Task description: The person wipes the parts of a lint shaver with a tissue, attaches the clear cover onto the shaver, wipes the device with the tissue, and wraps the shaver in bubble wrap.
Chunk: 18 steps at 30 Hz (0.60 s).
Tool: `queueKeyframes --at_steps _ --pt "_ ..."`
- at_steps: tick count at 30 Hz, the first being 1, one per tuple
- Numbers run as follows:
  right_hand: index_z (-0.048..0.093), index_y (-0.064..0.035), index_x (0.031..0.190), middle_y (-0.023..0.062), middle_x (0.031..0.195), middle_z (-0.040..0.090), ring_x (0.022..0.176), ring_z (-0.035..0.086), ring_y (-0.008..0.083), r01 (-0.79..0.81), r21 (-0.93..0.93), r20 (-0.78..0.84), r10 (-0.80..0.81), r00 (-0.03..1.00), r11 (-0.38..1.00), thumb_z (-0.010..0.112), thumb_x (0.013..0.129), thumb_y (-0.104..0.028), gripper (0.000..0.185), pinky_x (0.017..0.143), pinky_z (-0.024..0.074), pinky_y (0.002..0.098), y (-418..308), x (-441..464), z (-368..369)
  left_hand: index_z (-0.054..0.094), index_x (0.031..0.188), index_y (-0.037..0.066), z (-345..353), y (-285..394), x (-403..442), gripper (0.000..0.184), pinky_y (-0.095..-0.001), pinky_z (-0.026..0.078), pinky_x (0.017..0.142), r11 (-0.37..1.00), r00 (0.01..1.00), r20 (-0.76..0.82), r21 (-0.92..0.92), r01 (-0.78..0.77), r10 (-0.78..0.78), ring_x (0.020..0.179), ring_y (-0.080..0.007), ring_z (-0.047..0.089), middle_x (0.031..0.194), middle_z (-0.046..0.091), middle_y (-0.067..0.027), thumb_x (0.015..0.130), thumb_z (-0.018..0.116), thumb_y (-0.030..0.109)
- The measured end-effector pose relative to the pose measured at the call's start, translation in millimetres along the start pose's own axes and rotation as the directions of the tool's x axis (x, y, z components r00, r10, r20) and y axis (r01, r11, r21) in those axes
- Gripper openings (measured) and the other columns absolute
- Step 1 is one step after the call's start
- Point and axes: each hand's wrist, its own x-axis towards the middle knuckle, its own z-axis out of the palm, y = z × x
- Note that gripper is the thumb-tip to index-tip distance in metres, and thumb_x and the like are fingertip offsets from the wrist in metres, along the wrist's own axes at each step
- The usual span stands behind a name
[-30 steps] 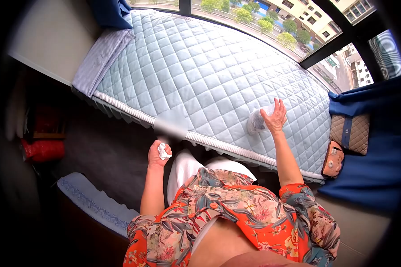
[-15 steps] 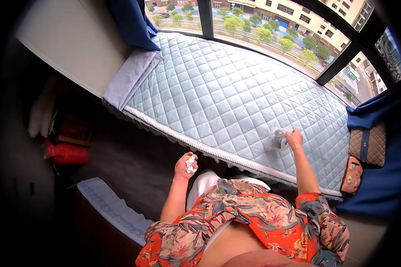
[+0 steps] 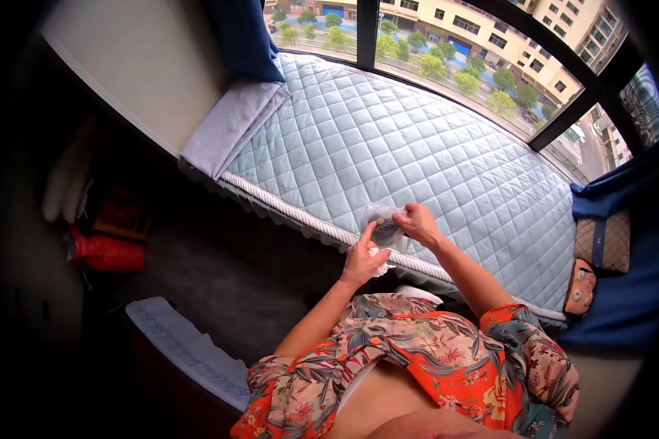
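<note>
My right hand (image 3: 420, 224) pinches the edge of a clear plastic bag (image 3: 378, 212) with something dark and patterned inside, too small to make out. It is held over the front edge of the quilted pad. My left hand (image 3: 359, 263) keeps a crumpled white tissue (image 3: 381, 266) in its closed lower fingers. Its index finger reaches out and touches the near side of the bag. Beneath both hands lies the pale blue quilted pad (image 3: 388, 139) with a white striped border.
A folded lilac cloth (image 3: 231, 124) lies at the pad's left end. On the right are a brown quilted cushion (image 3: 602, 244) and an orange pouch (image 3: 581, 288). A blue-covered chair back (image 3: 176, 344) stands at lower left, and a red object (image 3: 108, 251) beyond. Windows line the back.
My right hand has brought the bag left and toward me. My left hand has moved right and up to meet it, its index finger now on the bag, the tissue still held.
</note>
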Motion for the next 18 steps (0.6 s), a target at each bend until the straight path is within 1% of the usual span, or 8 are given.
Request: queueKeyframes --at_steps 1,3,4,7,9,13,16,18 --pt "0.060 0.0056 0.076 0.0192 0.066 0.060 0.062 0.061 0.0275 0.072 0.017 0.032 -0.073 0.997 0.997 0.065 0.074 -0.036 0.042 0.058 0.0463 0.0388 -3.7 5.7 18.4 0.034 0.136 0.001 7.6 -22.4 6.5 0.078 -0.0299 0.047 0.062 0.978 0.992 -0.074 0.187 -0.088 0.104 0.067 -0.0185 0.062 0.075 0.065 -0.0092 0.071 0.074 0.020" --pt "0.061 0.0053 0.080 0.0215 0.070 0.062 0.066 0.062 0.0315 0.087 0.098 0.141 -0.100 0.985 0.991 0.064 0.074 -0.037 0.043 0.061 0.0466 0.0403 -37.5 2.5 34.7 0.031 0.137 0.002 8.2 -27.4 4.5 0.083 -0.0342 0.049 0.067 0.960 0.976 -0.174 0.268 -0.083 0.133 0.076 -0.0286 0.065 0.083 0.067 -0.0141 0.070 0.075 0.022" --pt "0.061 0.0050 0.082 0.0224 0.073 0.062 0.069 0.062 0.0325 0.103 0.125 0.154 -0.122 0.981 0.987 0.064 0.074 -0.037 0.043 0.062 0.0467 0.0408 -40.6 6.1 50.5 0.029 0.138 0.002 8.4 -29.8 2.9 0.086 -0.0376 0.050 0.071 0.945 0.968 -0.243 0.326 0.022 0.061 0.083 -0.0338 0.065 0.088 0.067 -0.0170 0.069 0.075 0.024" --pt "0.062 0.0041 0.088 0.0240 0.078 0.062 0.074 0.063 0.0347 0.153 0.209 0.244 -0.203 0.948 0.966 0.063 0.075 -0.038 0.044 0.066 0.0474 0.0409 -53.0 12.0 78.8 0.033 0.136 0.006 -3.1 -32.7 -5.1 0.083 -0.0454 0.049 0.071 0.955 0.923 -0.385 0.281 0.094 0.023 0.089 -0.0427 0.060 0.096 0.063 -0.0234 0.069 0.076 0.031" --pt "0.062 0.0031 0.091 0.0229 0.082 0.063 0.079 0.063 0.0357 0.192 0.240 0.306 -0.262 0.915 0.952 0.063 0.074 -0.037 0.043 0.070 0.0485 0.0408 -65.6 10.8 94.2 0.037 0.133 0.007 -9.1 -48.5 -13.0 0.079 -0.0443 0.049 0.072 0.948 0.865 -0.498 0.301 0.102 0.065 0.092 -0.0432 0.059 0.097 0.063 -0.0229 0.068 0.078 0.029" --pt "0.062 -0.0024 0.100 0.0198 0.091 0.064 0.087 0.062 0.0353 0.224 0.173 0.400 -0.276 0.874 0.959 0.062 0.073 -0.035 0.042 0.076 0.0494 0.0407 -82.9 10.9 109.5 0.038 0.133 0.004 -12.4 -69.8 -17.9 0.073 -0.0378 0.047 0.083 0.972 0.790 -0.593 0.233 -0.015 0.154 0.107 -0.0356 0.057 0.116 0.058 -0.0217 0.071 0.074 0.013" --pt "0.061 -0.0038 0.099 0.0175 0.090 0.065 0.085 0.062 0.0357 0.298 0.183 0.452 -0.349 0.821 0.937 0.062 0.073 -0.032 0.038 0.074 0.0500 0.0409 -90.4 15.7 133.1 0.037 0.135 0.005 -15.8 -77.2 -26.3 0.074 -0.0360 0.046 0.086 0.952 0.716 -0.696 0.255 0.171 0.057 0.107 -0.0316 0.058 0.119 0.057 -0.0192 0.071 0.073 0.012" --pt "0.059 -0.0041 0.100 0.0174 0.089 0.065 0.085 0.062 0.0356 0.367 0.216 0.473 -0.426 0.772 0.905 0.061 0.074 -0.027 0.035 0.074 0.0501 0.0412 -97.5 15.3 140.8 0.039 0.134 0.001 -15.5 -69.0 -31.4 0.071 -0.0340 0.043 0.091 0.965 0.671 -0.741 0.178 0.194 0.002 0.112 -0.0287 0.055 0.123 0.055 -0.0180 0.072 0.073 0.011"
